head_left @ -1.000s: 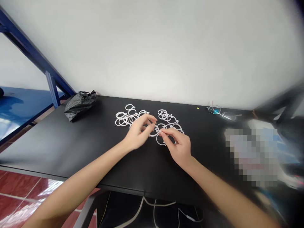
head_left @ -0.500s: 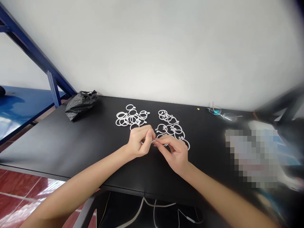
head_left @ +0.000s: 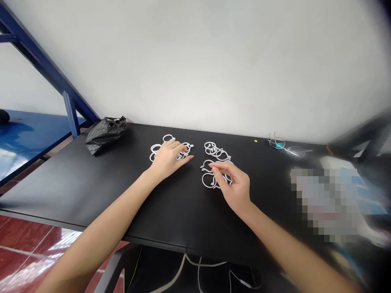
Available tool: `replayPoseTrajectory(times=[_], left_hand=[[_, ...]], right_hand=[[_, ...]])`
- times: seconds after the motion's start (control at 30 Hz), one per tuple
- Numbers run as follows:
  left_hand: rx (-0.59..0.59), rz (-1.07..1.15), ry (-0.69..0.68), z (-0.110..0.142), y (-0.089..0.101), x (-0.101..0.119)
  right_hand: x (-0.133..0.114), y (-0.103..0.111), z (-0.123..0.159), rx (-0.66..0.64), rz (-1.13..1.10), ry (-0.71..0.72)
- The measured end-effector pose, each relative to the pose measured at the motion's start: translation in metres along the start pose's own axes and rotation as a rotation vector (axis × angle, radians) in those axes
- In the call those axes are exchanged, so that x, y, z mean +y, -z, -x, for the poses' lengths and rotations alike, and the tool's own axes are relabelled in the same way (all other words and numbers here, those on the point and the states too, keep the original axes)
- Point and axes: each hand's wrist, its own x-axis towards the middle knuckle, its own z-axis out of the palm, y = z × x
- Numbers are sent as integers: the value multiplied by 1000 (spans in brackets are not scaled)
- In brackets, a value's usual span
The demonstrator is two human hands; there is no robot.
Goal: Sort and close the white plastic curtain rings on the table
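Observation:
My left hand (head_left: 170,158) lies over the left group of white plastic rings (head_left: 190,145), palm down, with thumb and fingers apart. It covers much of that group. Whether its fingertips touch a ring is hidden. My right hand (head_left: 234,184) hovers at the right group of white rings (head_left: 203,180), thumb and index fingertips pinched together beside a ring's edge. I cannot make out what, if anything, is in that pinch. The rings have a gap with small knobbed ends, and several overlap one another.
A crumpled black plastic bag (head_left: 105,135) sits at the black table's (head_left: 128,211) back left. Eyeglasses (head_left: 277,143) lie at the back right, near a small yellow speck (head_left: 255,141). A blurred, pixelated package (head_left: 326,203) is at the right. Cables (head_left: 180,270) hang below the front edge.
My hands were together at a white ring and have parted. The left one moved up and left onto the left rings and opened; the right one shifted slightly up and right, still pinched.

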Motion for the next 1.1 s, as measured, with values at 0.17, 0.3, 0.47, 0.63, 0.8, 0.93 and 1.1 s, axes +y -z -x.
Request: replayPoseTrajectory(times=[0.17, 0.3, 0.47, 0.63, 0.8, 0.93, 1.1], left_hand=[[-99, -10, 28, 3, -7, -16], [-166, -4, 11, 3, -8, -13], [-139, 8, 26, 3, -6, -10], [-13, 130, -18, 2, 0, 8], [-219, 581, 106, 2, 10, 42], [-507, 833, 210, 4, 12, 57], [-470, 986, 317, 2, 8, 51]], right_hand=[[10, 4, -5, -182, 163, 232], [12, 6, -4, -410, 317, 263], [12, 7, -4, -537, 394, 258], [9, 6, -5, -499, 280, 209], [5, 6, -8, -232, -81, -165], [3, 10, -15, -134, -384, -464], [4, 11, -19, -89, -476, -578]])
